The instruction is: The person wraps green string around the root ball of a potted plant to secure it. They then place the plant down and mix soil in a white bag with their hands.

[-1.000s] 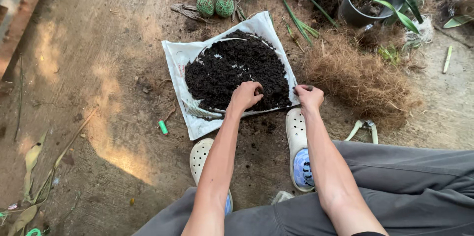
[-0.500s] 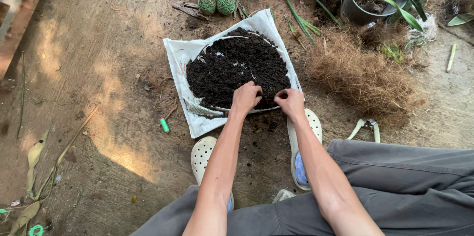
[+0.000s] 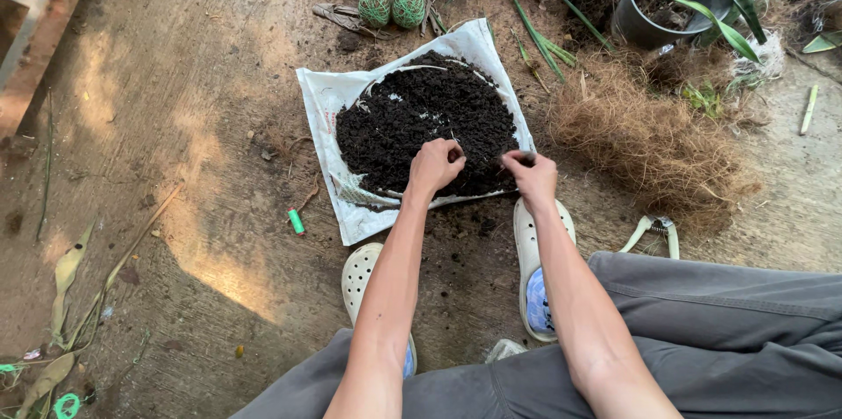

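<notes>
1. On the ground, a white sack (image 3: 329,103) lies spread flat, carrying a round mound of dark soil (image 3: 421,121).
2. At the mound's near edge, the left hand (image 3: 436,165) rests on the soil with its fingers curled into a loose fist.
3. Just beside it, the right hand (image 3: 531,175) sits at the mound's near right edge, fingers pinched on a bit of dark soil.
4. Both hands are close together but apart.
5. Right of the sack, a heap of brown fibre (image 3: 649,143) nearly touches the sack's right edge.
6. Two white clogs (image 3: 535,252) stand just beneath the sack's near edge.
7. Left of the sack, bare ground (image 3: 175,147) stretches wide, with only a small green lighter (image 3: 296,221) near the sack's corner.
8. Pruning shears (image 3: 653,230) lie beside the fibre heap.
</notes>
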